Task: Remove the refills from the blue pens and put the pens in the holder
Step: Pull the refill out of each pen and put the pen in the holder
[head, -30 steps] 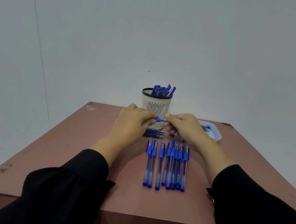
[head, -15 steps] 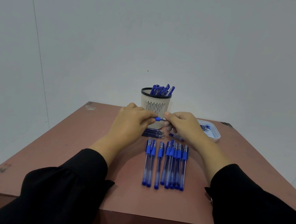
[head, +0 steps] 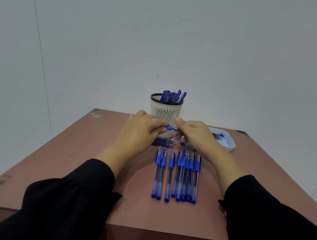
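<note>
Both hands hold one blue pen [head: 170,128] crosswise in front of the holder [head: 165,112]. My left hand [head: 141,131] grips its blue grip end; my right hand [head: 194,135] pinches the tip end. Only a short blue piece shows between the fingers. The cream slotted holder with a black rim stands at the table's far middle with several blue pens [head: 173,96] in it. A row of several capped blue pens [head: 177,176] lies lengthwise on the table, nearer to me. A small bundle of loose refills [head: 164,142] lies just below my left hand.
A white tray [head: 230,145] with small blue parts sits at the far right of the brown table [head: 76,169]. One loose blue piece [head: 187,145] lies under my right hand. A plain wall stands behind the table; its front edge is close to my sleeves.
My hands stay on the same pen in front of the holder. The right fingers have shifted slightly at the tip; nothing else has moved.
</note>
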Available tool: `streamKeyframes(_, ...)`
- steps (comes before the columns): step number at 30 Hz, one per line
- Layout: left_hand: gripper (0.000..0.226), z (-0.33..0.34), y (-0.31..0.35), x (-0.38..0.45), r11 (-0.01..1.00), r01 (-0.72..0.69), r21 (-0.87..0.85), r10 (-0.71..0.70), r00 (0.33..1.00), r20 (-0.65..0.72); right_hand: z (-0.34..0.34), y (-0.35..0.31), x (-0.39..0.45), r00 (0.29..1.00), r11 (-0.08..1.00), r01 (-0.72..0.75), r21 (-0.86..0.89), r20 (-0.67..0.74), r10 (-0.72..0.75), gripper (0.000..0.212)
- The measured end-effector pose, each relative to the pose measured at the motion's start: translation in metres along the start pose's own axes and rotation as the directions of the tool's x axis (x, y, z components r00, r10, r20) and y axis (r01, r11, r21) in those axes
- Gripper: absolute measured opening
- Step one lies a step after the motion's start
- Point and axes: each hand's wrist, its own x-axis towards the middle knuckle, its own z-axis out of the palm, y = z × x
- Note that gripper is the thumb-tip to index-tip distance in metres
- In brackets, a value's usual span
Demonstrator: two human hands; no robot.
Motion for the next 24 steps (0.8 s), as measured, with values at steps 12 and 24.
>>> streamKeyframes(12,0.023,-0.001,-0.002,0.000,0.996,0.048,0.075,-0.050,0.999,0.017,-0.008,0.009,0.009,0.999,0.992,0.015,-0.123,-0.040,-0.020,0.036)
streamKeyframes(24,0.025,-0.002,-0.003,0.001,0.986,0.115,0.124,-0.121,0.992,0.041,-0.035,0.020,0.011,0.991,0.611,-0.132,-0.780,-0.089,0.100,0.013)
